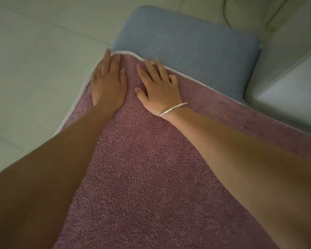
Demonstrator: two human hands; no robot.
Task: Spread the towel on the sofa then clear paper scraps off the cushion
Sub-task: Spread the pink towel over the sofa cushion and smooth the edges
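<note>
head view looks down along two bare forearms onto a fluffy mauve-pink towel with a thin white border, laid flat over a blue-grey woven fabric sofa cushion. the towel covers the near part of the cushion and runs out of view at the bottom edge; its far hem lies slanted across the cushion, leaving the far end of the blue fabric bare. the towel's far left corner sits right at the cushion's left edge.

the left hand lies palm down on that far left corner, fingers together and stretched out flat, fingertips reaching the white hem. it grips nothing, just presses on the pile. the right hand lies just beside it, also palm down and flat, fingers spread, their tips at the hem, thumb pointing toward the left hand. it too is unclenched and holds nothing. a thin silver bangle circles the right wrist.

pale tiled floor shows to the left of the cushion, and a pale surface to the right. i can't make out any paper scraps on the bare blue fabric.
</note>
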